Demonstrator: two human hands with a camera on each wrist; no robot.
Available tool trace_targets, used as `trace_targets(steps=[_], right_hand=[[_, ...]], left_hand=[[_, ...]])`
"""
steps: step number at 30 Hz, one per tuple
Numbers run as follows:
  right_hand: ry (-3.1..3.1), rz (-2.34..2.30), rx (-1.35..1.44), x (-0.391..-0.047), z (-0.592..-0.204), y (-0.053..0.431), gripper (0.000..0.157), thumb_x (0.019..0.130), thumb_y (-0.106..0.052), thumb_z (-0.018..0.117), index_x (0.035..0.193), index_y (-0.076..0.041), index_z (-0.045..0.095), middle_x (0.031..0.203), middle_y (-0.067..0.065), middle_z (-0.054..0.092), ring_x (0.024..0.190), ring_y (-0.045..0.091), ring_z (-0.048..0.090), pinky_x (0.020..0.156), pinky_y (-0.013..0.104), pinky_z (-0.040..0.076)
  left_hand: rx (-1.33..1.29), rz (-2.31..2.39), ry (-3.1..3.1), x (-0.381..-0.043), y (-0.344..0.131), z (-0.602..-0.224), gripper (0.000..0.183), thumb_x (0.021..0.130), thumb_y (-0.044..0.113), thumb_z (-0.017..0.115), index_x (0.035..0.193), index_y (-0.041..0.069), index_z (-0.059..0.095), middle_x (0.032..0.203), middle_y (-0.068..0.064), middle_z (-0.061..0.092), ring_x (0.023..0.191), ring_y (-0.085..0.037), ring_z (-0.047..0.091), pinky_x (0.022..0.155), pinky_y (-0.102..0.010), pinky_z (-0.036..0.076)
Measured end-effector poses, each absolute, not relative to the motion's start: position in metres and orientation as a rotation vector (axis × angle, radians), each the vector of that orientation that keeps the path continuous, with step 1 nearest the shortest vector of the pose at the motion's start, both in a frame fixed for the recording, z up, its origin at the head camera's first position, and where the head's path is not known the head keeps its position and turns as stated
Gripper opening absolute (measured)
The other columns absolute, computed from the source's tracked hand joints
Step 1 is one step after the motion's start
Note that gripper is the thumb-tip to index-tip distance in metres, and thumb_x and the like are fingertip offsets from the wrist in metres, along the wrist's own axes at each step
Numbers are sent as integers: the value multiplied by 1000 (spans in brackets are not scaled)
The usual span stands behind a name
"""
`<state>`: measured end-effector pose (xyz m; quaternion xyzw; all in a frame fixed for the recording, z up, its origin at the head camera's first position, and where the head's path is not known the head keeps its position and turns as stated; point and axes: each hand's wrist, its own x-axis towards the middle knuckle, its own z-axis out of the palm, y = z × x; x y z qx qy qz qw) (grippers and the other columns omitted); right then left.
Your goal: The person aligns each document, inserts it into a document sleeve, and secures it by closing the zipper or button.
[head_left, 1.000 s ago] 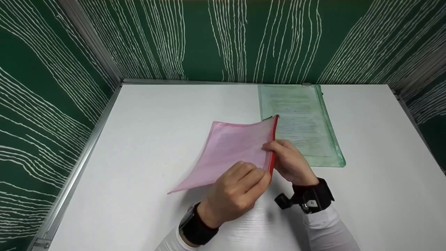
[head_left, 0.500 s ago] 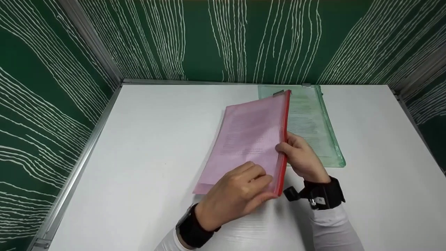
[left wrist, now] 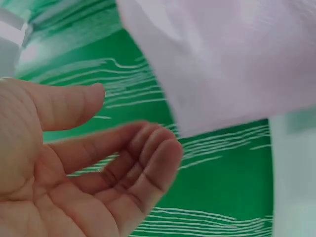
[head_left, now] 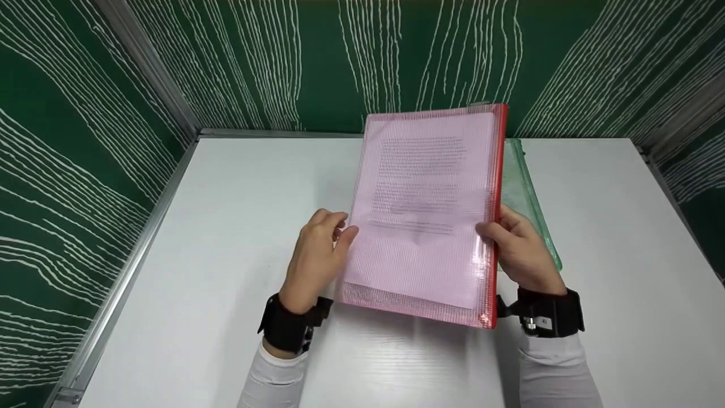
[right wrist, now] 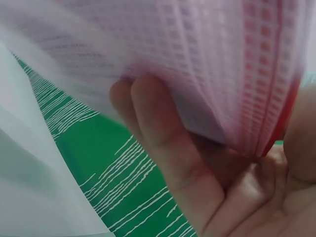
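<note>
A pink translucent zip folder [head_left: 419, 215] with a red edge and a printed sheet inside is held up over the table, facing the head camera. My right hand [head_left: 524, 249] grips its red right edge, thumb on the front and fingers behind; the right wrist view shows those fingers [right wrist: 163, 128] against the back of the folder [right wrist: 207, 64]. At the folder's left edge is my left hand [head_left: 317, 255], fingers loosely bent. In the left wrist view, the left hand [left wrist: 98, 163] has nothing between thumb and fingers, and the folder's corner [left wrist: 187, 118] lies just beyond the fingertips.
Behind the pink folder, a green zip folder [head_left: 527, 198] lies flat at the back right of the white table [head_left: 255, 187], mostly covered in the head view. Green walls [head_left: 323, 68] with white wavy lines and metal frame bars [head_left: 153, 68] enclose the table's back and sides.
The pink folder has been raised and turned to face the head camera, shifting rightward. My left hand has let go of its lower right corner and moved to its left edge. The right hand keeps its grip.
</note>
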<state>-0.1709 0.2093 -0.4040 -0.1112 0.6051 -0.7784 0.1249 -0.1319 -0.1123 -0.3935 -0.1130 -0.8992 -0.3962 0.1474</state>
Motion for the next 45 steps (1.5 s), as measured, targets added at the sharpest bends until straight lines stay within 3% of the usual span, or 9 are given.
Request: trace_targets(steps=[4, 9, 12, 17, 28, 35, 40, 45], right_hand=[[1720, -2335, -357, -170, -404, 213, 44, 104, 7, 44, 148, 3, 44, 127, 13, 66, 107, 23, 70, 83, 36, 60], [1659, -2411, -451, -169, -405, 217, 44, 105, 7, 44, 147, -2, 48, 126, 12, 65, 104, 23, 70, 82, 35, 60], [1639, -2432, -481, -168, -405, 218, 45, 105, 6, 43, 149, -4, 48, 126, 12, 64, 103, 23, 71, 81, 35, 60], [1667, -2429, -413, -169, -406, 217, 46, 106, 4, 45, 151, -5, 46, 127, 12, 64, 103, 23, 71, 80, 36, 61], [1886, -2292, -361, -173, -405, 209, 52, 105, -1, 52, 155, 2, 35, 132, 13, 63, 109, 21, 67, 85, 34, 59], [2144, -1985, -359, -171, -401, 211, 48, 103, -4, 58, 146, 13, 43, 115, 4, 72, 91, 17, 71, 71, 30, 60], [2206, -1811, -394, -168, -398, 209, 28, 102, -1, 57, 125, 15, 59, 97, 9, 73, 74, 19, 69, 62, 35, 60], [2249, -1758, -412, -166, -398, 202, 14, 100, 1, 59, 106, 13, 62, 84, 12, 69, 68, 20, 68, 58, 40, 60]], left_hand=[[-234, -1257, -2688, -139, -120, -400, 35, 102, 24, 65, 113, -9, 70, 99, -16, 66, 91, -28, 65, 82, -40, 54], [-218, -1585, -2751, -144, -127, -401, 28, 101, 26, 68, 98, -2, 72, 82, -5, 63, 77, -18, 56, 68, -30, 46], [-176, -1790, -2738, -145, -128, -400, 24, 99, 22, 70, 97, -1, 73, 79, -2, 62, 74, -15, 53, 64, -27, 43], [-109, -1938, -2632, -145, -126, -399, 21, 96, 13, 72, 106, -5, 75, 86, -6, 70, 75, -14, 60, 65, -25, 49], [-64, -1853, -2403, -145, -123, -402, 15, 91, 5, 74, 102, -6, 78, 79, -12, 73, 64, -12, 59, 56, -23, 46], [-16, -1728, -2322, -148, -126, -402, 11, 92, 5, 74, 94, -4, 78, 72, -6, 68, 60, -11, 52, 53, -21, 38], [71, -1686, -2293, -149, -131, -402, 13, 92, 6, 74, 98, -5, 78, 80, -12, 73, 62, -13, 58, 53, -22, 42], [103, -1622, -2293, -152, -135, -404, 13, 92, 5, 74, 98, -6, 77, 78, -13, 71, 62, -14, 56, 53, -22, 40]])
